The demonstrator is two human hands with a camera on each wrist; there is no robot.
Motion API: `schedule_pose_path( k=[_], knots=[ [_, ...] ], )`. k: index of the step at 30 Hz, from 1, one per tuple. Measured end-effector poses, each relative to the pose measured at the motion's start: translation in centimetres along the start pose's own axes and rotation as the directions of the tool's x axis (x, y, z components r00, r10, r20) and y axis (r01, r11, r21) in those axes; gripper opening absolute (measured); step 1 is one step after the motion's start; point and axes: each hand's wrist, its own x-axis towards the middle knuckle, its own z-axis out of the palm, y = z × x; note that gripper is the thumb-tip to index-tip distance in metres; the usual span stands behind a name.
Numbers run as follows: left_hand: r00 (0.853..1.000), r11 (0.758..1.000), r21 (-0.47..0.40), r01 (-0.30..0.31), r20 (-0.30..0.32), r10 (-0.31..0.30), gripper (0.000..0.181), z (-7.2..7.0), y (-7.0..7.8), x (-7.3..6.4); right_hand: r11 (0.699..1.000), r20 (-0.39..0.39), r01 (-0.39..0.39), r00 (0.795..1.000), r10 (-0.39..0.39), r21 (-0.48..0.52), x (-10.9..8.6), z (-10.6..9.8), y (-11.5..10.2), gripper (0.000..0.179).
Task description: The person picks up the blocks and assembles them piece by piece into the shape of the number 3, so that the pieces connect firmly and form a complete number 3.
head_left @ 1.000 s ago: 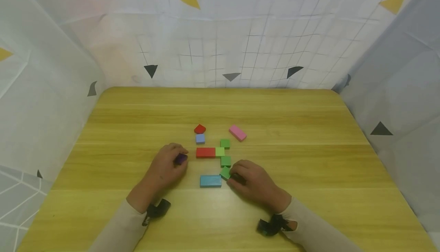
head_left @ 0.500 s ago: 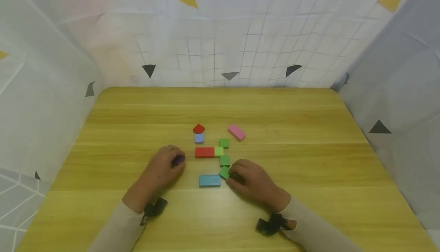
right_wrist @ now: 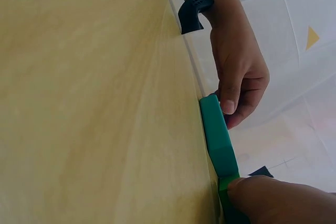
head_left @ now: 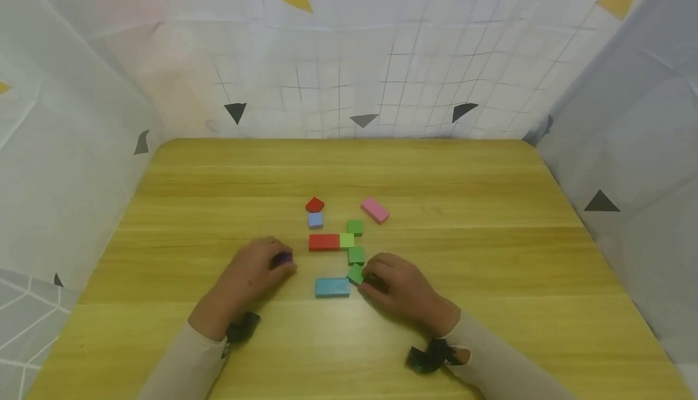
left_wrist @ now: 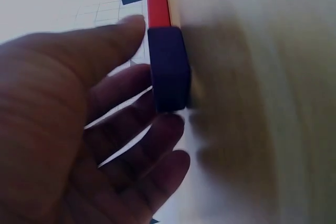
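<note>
A dark purple block (left_wrist: pixel 169 69) lies by my left hand (head_left: pixel 253 271), seen in the head view between thumb and fingers. The left wrist view shows the thumb standing off it and the loosely bent fingers behind it; whether a fingertip touches is unclear. My right hand (head_left: pixel 403 288) pinches a tilted green block (head_left: pixel 355 274) at the lower end of the green column. In the right wrist view its thumb (right_wrist: pixel 247 190) presses that block, partly covering it. A blue rectangular block (head_left: pixel 332 287) lies just left of the pinched block.
A red bar (head_left: pixel 324 242) adjoins a light green square (head_left: pixel 346 240), with green squares above (head_left: pixel 355 227) and below (head_left: pixel 356 256). Farther back lie a lilac-blue block (head_left: pixel 315 220), a red pointed block (head_left: pixel 314 205) and a pink block (head_left: pixel 374 210) on the wooden table (head_left: pixel 463 206).
My left hand has drawn slightly down and left, and the purple block sits a little lower and less tilted. The right hand and the other blocks stay put.
</note>
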Motion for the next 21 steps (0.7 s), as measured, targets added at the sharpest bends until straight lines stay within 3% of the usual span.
schedule_pose_path(
  k=[8,15,21],
  knots=[
    [0.998,0.999,-0.001,-0.043,0.053,0.043,0.012,-0.17,0.03,-0.11,1.0,-0.005,-0.001,1.0,0.001,-0.006,-0.07,0.15,0.14,0.02],
    [0.99,0.993,-0.103,0.05,0.137,-0.035,0.011,-0.31,0.14,-0.04,1.0,-0.001,0.001,1.0,-0.001,0.004,-0.07,0.22,0.27,0.02],
    [0.98,0.984,-0.151,0.092,0.189,-0.062,0.01,-0.16,0.27,0.06,1.0,0.006,-0.003,1.0,0.003,0.006,-0.09,0.24,0.3,0.019]
  ],
)
